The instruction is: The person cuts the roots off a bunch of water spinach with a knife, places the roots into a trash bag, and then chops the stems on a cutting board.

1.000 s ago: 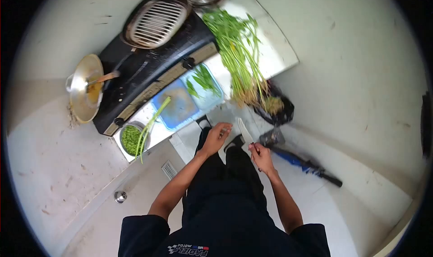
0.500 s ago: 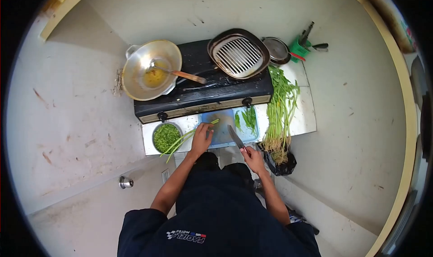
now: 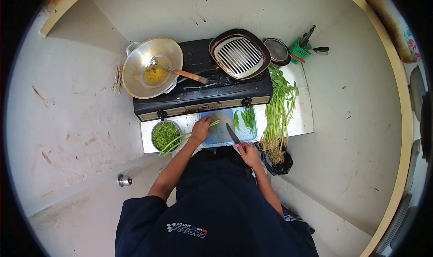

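My left hand (image 3: 201,129) is closed round a few long green stems (image 3: 180,139) at the left part of a blue tray (image 3: 219,143). Their short ends stick out to the right of my fingers, and the long ends hang over the bowl of chopped greens (image 3: 166,135). In my right hand (image 3: 249,154) is the handle of a knife (image 3: 233,134), its blade pointing up and left over the tray, apart from the stems. Loose green leaves (image 3: 247,119) lie in the tray's right part.
Behind the tray stands a black stove (image 3: 194,94) with a wok (image 3: 131,76) and a grill pan (image 3: 239,56). A rooted bunch of greens (image 3: 279,112) lies at the right, above a black bag (image 3: 280,167). A green basket (image 3: 298,50) holds utensils.
My left hand has shifted slightly up, and the stems' long ends have swung with it. The knife in my right hand has moved a little left and down.
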